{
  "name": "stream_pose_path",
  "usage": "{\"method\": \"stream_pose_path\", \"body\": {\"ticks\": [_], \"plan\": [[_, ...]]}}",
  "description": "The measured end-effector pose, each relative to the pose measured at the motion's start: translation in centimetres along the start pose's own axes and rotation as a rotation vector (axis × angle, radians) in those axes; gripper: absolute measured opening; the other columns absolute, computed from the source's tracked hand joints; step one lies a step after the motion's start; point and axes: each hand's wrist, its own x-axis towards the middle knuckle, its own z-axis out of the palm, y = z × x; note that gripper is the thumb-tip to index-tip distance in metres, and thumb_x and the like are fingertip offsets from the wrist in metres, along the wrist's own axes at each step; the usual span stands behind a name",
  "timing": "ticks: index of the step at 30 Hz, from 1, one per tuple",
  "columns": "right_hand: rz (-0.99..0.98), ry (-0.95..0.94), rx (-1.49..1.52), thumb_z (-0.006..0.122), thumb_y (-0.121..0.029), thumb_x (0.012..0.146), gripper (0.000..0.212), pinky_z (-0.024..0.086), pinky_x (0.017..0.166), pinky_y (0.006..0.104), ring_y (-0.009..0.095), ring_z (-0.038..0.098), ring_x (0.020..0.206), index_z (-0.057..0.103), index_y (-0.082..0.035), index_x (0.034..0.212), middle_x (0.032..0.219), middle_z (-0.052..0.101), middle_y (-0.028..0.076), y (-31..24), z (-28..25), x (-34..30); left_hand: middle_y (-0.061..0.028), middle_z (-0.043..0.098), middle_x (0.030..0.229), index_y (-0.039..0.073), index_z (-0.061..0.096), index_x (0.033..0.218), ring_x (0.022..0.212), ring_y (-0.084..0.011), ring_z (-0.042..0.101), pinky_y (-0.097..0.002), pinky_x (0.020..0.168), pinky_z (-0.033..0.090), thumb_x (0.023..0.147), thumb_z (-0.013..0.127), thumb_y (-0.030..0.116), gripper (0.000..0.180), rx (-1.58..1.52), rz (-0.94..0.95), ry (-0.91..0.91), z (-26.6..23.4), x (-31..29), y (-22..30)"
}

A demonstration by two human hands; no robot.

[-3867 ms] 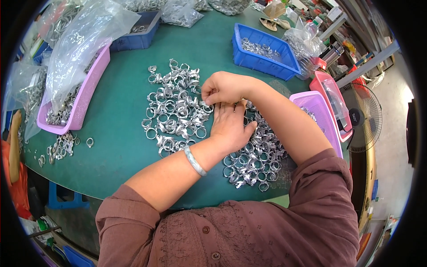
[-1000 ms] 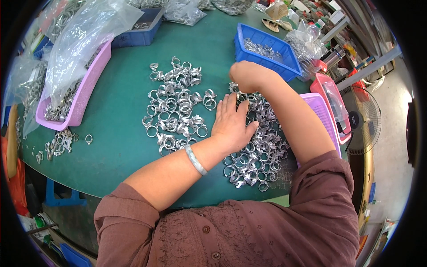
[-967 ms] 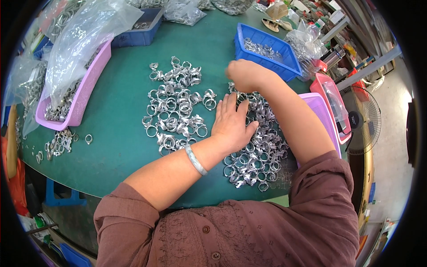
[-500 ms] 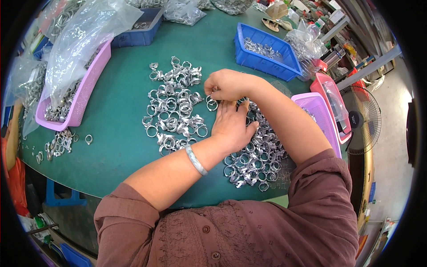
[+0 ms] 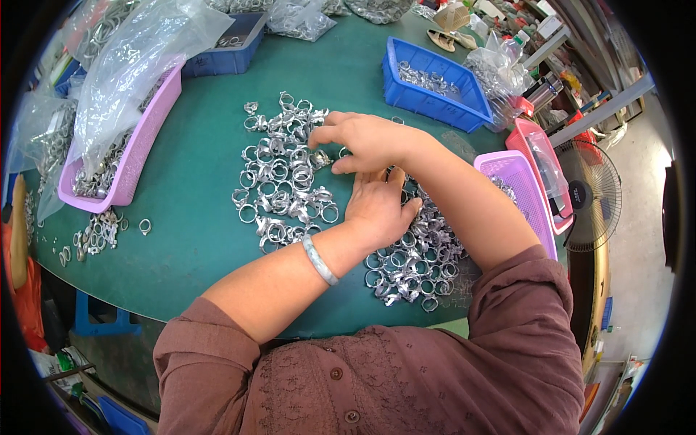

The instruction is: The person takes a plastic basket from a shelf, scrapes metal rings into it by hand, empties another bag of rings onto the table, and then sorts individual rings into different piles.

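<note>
Silver-coloured metal rings lie on the green table in two groups: a left group (image 5: 279, 174) in loose clusters and a denser right heap (image 5: 417, 264). My left hand (image 5: 380, 210) rests at the heap's upper left edge with its fingers stretched out, their tips partly hidden under my right hand. Reaching across from the right, my right hand (image 5: 366, 141) hovers at the right side of the left group. Its thumb and fingers are apart, and a ring (image 5: 319, 159) lies just beyond them. A pale bangle (image 5: 320, 259) circles my left wrist.
Back right stands a blue tray (image 5: 435, 105) holding rings. Purple baskets stand at the right (image 5: 533, 210) and left (image 5: 148, 152), the left one partly under clear plastic (image 5: 138, 80). Loose rings (image 5: 98, 232) lie below it. Another person's arm (image 5: 18, 232) shows at far left.
My right hand has moved left to the left group, and its fingers have spread from a pinch by a ring. My left hand has stayed in place.
</note>
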Motion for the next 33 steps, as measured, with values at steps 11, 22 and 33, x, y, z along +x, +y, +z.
{"method": "stream_pose_path", "body": {"ticks": [11, 22, 33], "plan": [[-0.002, 0.061, 0.002, 0.069, -0.019, 0.073, 0.025, 0.047, 0.078, 0.0420, 0.032, 0.059, 0.094, 0.057, -0.007, 0.092, 0.095, 0.060, 0.013, 0.5, 0.6, 0.2, -0.0247, 0.044, 0.126, -0.004, 0.048, 0.120, 0.122, -0.0414, 0.035, -0.0473, 0.104, 0.028, 0.083, 0.061, 0.031, 0.053, -0.010, -0.012, -0.019, -0.2, 0.0, 0.1], [0.111, -0.051, 0.014, 0.062, -0.008, 0.066, 0.014, 0.046, 0.069, 0.0400, 0.032, 0.058, 0.080, 0.055, -0.002, 0.076, 0.081, 0.058, 0.013, 1.3, 0.4, 0.0, -0.0260, 0.045, 0.120, -0.004, 0.043, 0.122, 0.113, -0.0428, 0.043, -0.0474, 0.095, 0.038, 0.081, 0.064, 0.025, 0.055, -0.054, 0.035, 0.096, -0.1, -0.4, 0.3], [0.155, -0.094, -0.152, 0.061, -0.009, 0.065, 0.012, 0.049, 0.075, 0.0399, 0.030, 0.060, 0.086, 0.065, -0.006, 0.076, 0.085, 0.066, 0.011, 3.9, -0.8, -2.4, -0.0234, 0.045, 0.114, -0.003, 0.046, 0.118, 0.105, -0.0398, 0.046, -0.0471, 0.092, 0.037, 0.079, 0.065, 0.022, 0.051, -0.034, 0.214, 0.200, -0.4, -0.9, 0.2]]}}
